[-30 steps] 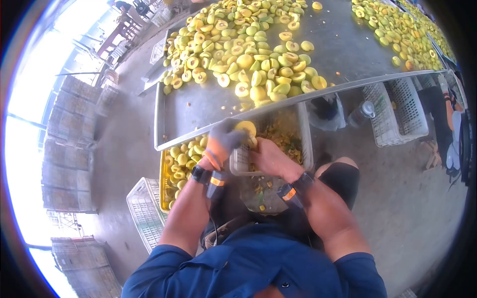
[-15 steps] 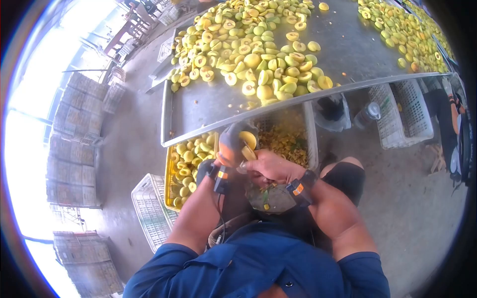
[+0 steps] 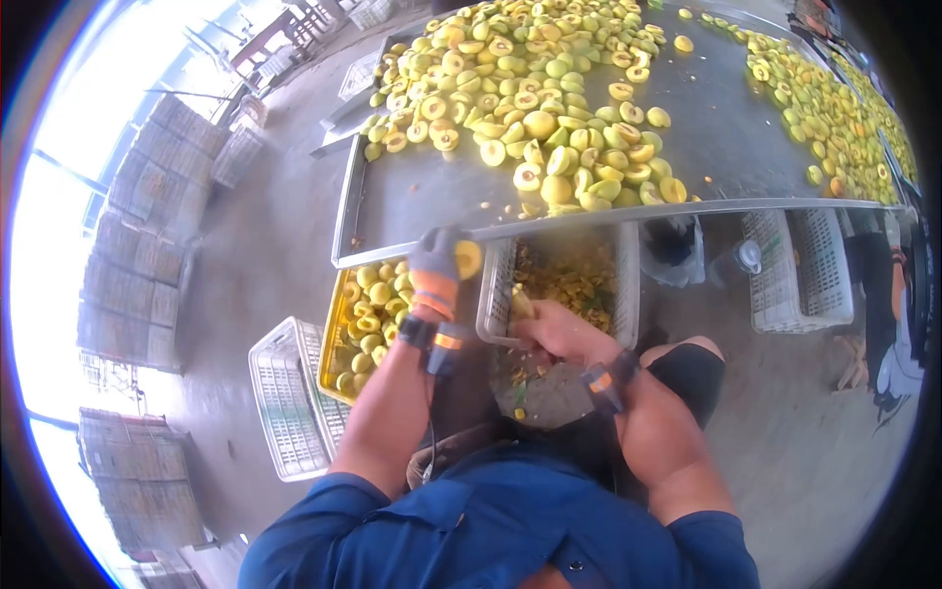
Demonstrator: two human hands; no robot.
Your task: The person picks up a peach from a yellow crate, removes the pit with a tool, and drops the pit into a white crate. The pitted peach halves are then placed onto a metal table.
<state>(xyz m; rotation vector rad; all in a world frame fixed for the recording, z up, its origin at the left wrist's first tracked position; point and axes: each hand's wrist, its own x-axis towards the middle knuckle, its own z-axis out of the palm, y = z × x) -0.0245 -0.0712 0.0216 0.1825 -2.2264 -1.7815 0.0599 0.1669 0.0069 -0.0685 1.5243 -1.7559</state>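
My left hand (image 3: 435, 267), in a grey and orange glove, holds a yellow peach half (image 3: 468, 258) over the inner edge of a yellow crate (image 3: 329, 348). Peach halves (image 3: 370, 294) fill much of that crate. My bare right hand (image 3: 561, 332) is closed around a short yellowish-tan object (image 3: 521, 302), too blurred to name. It is at the near side of a white crate (image 3: 629, 290) holding yellow-brown fruit scraps (image 3: 569, 285). The two hands are apart.
Ahead stands a metal table (image 3: 422, 201) with a raised rim and heaps of peach halves (image 3: 549, 108). A white basket (image 3: 285, 393) is at the left. Under the table are a plastic bag (image 3: 677, 260), a jug (image 3: 736, 260) and another crate (image 3: 805, 285). Stacked crates (image 3: 128, 285) line the left.
My hands have drawn apart: the left moved left toward the yellow crate with the peach half, the right moved right to the scrap crate. The view has shifted slightly.
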